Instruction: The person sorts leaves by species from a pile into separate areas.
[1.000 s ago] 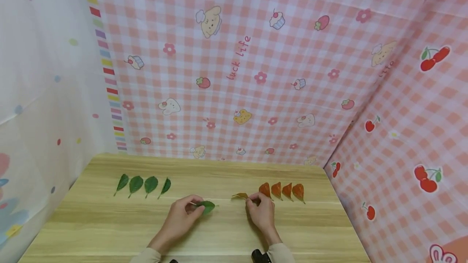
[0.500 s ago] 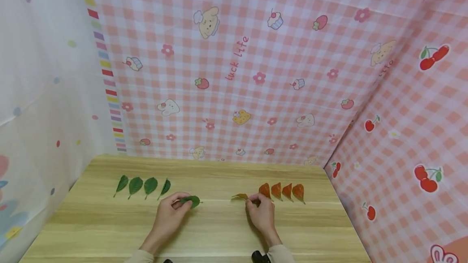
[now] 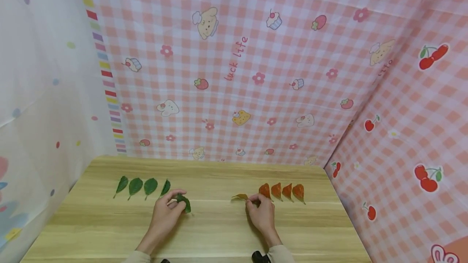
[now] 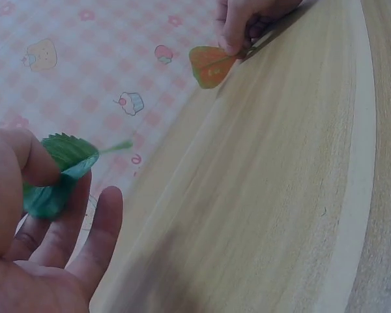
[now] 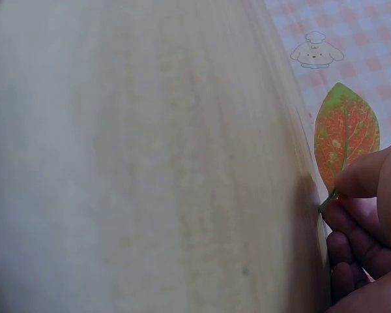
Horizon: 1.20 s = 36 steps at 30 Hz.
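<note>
My left hand (image 3: 165, 214) pinches a green leaf (image 4: 65, 173) between thumb and fingers, its stem pointing away from the palm. That hand is just in front of the rightmost leaf in a row of several green leaves (image 3: 135, 186) at the table's back left, partly covering it. My right hand (image 3: 261, 214) pinches an orange leaf with a green tip (image 5: 347, 134) near its stem, low over the table. Right behind this hand lies a row of several orange-red leaves (image 3: 276, 190), the leftmost partly hidden by the fingers.
Both rows lie on a light wood-grain table (image 3: 212, 238). Pink checked cloth (image 3: 219, 100) hangs along the back and the right side, and white dotted cloth (image 3: 55, 92) on the left. A dark wrist device (image 3: 258, 256) sits at the right sleeve.
My left hand has moved left with its green leaf, towards the green row, and the leaf has turned so its stem points down towards the near side. My right hand stays in place.
</note>
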Motion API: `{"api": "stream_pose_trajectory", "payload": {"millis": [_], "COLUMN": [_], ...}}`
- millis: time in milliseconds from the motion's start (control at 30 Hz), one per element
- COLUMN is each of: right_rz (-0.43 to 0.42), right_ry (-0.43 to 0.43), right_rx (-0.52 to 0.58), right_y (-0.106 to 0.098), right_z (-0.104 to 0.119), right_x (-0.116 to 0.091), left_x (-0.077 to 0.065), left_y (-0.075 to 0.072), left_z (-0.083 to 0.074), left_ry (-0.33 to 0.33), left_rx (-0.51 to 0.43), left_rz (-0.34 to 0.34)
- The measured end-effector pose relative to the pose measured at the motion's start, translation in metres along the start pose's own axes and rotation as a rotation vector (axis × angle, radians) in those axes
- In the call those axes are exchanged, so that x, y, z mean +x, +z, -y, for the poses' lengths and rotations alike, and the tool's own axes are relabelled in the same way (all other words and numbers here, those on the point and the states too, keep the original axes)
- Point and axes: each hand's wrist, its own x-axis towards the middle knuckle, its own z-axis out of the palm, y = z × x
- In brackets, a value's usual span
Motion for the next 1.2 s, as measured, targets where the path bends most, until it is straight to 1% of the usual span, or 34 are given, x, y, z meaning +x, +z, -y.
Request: {"api": "stream_pose_trajectory", "payload": {"millis": [133,233,300,367,467,533,600,700,767,833,867,900,1000,1067,1200], "right_rz": [-0.016,-0.019,-0.013,-0.015,-0.015,-0.02,-0.013,-0.024,-0.028,-0.034,-0.027,-0.022,-0.007,-0.004,-0.03], "right_ry": [-0.031,-0.015,0.0,-0.001,-0.016,-0.027,-0.011,-0.019,-0.034,-0.042,-0.027,-0.01,0.009,0.02,-0.05], "right_rx": [-0.011,-0.053,-0.066,-0.06,-0.024,-0.008,-0.008,-0.015,-0.021,-0.044,-0.052,-0.053,-0.065,-0.058,-0.043], "right_y": [0.004,0.009,0.009,0.009,0.004,0.002,0.0,0.002,0.004,0.008,0.01,0.011,0.011,0.01,0.01], "right_z": [-0.009,-0.02,-0.021,-0.019,-0.008,-0.002,0.003,0.0,-0.005,-0.016,-0.02,-0.024,-0.025,-0.023,-0.024], "right_x": [0.001,0.002,0.002,0.002,0.0,-0.001,-0.001,-0.001,0.0,0.001,0.002,0.003,0.004,0.004,0.002], "left_x": [0.0,0.0,0.0,0.0,0.001,0.001,0.001,0.001,0.0,0.0,-0.001,-0.001,-0.002,-0.001,-0.001], "left_y": [0.0,0.0,-0.001,-0.002,-0.003,-0.004,-0.004,-0.005,-0.005,-0.005,-0.005,-0.005,-0.006,-0.007,-0.008], "left_z": [0.001,0.002,0.002,0.002,0.003,0.003,0.004,0.005,0.006,0.008,0.008,0.009,0.01,0.011,0.013], "left_ry": [-0.002,-0.008,-0.001,0.01,0.031,0.028,0.025,0.008,0.006,0.003,0.003,0.008,0.021,0.04,0.079], "left_rx": [-0.009,-0.008,0.011,0.027,0.056,0.055,0.064,0.075,0.101,0.105,0.097,0.108,0.103,0.122,0.174], "left_rz": [0.001,0.002,-0.002,-0.005,-0.017,-0.019,-0.028,-0.052,-0.086,-0.116,-0.128,-0.143,-0.161,-0.171,-0.183]}}
